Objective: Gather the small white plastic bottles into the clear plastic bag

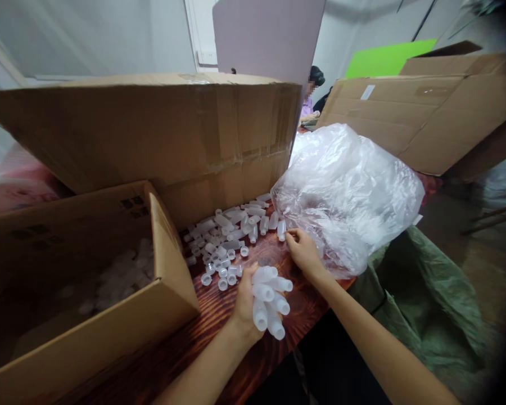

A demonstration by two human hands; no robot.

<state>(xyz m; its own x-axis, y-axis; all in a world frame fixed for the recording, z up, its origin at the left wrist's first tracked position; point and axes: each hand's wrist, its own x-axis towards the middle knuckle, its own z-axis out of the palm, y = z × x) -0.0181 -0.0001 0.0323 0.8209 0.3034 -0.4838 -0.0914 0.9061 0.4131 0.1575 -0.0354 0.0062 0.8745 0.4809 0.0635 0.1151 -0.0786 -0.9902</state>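
Observation:
My left hand [247, 309] is wrapped round a bunch of small translucent plastic bottles [271, 295], their open necks pointing toward me and to the right. Over the table, my right hand [304, 253] has its thumb and forefinger drawn together at the edge of one more small plastic bottle [281, 230]. Beyond and between the hands lies a loose heap of similar bottles [236, 219]. Small clear ring-like caps [222, 275] are scattered at its near side.
An open cardboard box [175, 270] on the left holds more translucent pieces. A large carton [185, 140] stands behind the heap. On the right are a crumpled clear plastic bag [346, 197], a green sack [421, 298] and another carton [405, 112]. A person [310, 101] sits farther back.

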